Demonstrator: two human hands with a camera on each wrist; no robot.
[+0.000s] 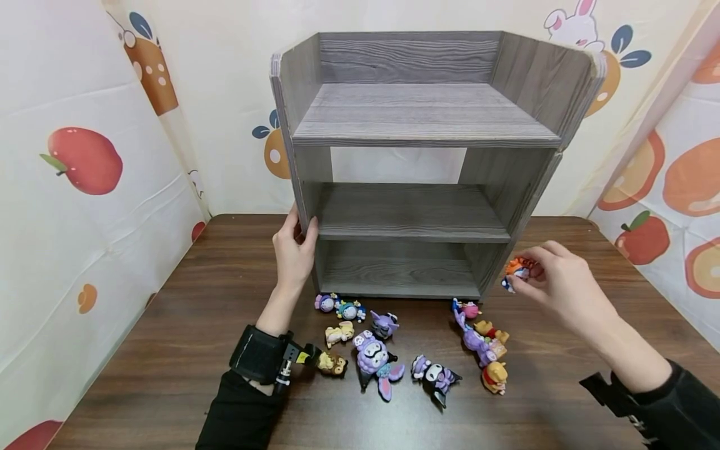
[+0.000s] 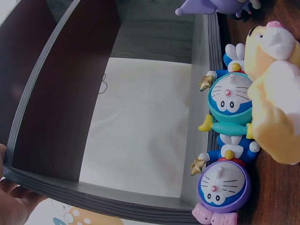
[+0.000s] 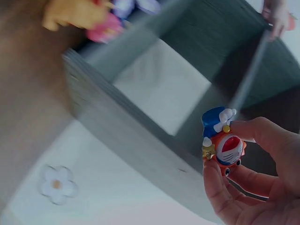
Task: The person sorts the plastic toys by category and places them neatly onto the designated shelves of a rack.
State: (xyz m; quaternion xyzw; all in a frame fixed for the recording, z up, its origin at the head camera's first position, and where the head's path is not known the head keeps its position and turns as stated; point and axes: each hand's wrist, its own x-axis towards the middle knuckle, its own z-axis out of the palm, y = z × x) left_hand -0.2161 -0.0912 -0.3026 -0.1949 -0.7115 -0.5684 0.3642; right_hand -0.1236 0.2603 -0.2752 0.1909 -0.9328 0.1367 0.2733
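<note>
A grey wood-grain shelf with stacked levels stands on the table. My left hand grips the edge of its left side panel, thumb toward the front; in the left wrist view only some of its fingers show at the panel. My right hand, beside the shelf's lower right side, pinches a small orange-and-blue cat figurine between thumb and fingertips. Two similar cat figurines, one with a teal hood and one with a purple hood, lie along the shelf's front edge.
Before the shelf lie a cream dog-like figurine, a brown one, several purple ones such as a large hooded figure, and a black-and-purple one. Yellow bear figurines lie on the right, near a pink one.
</note>
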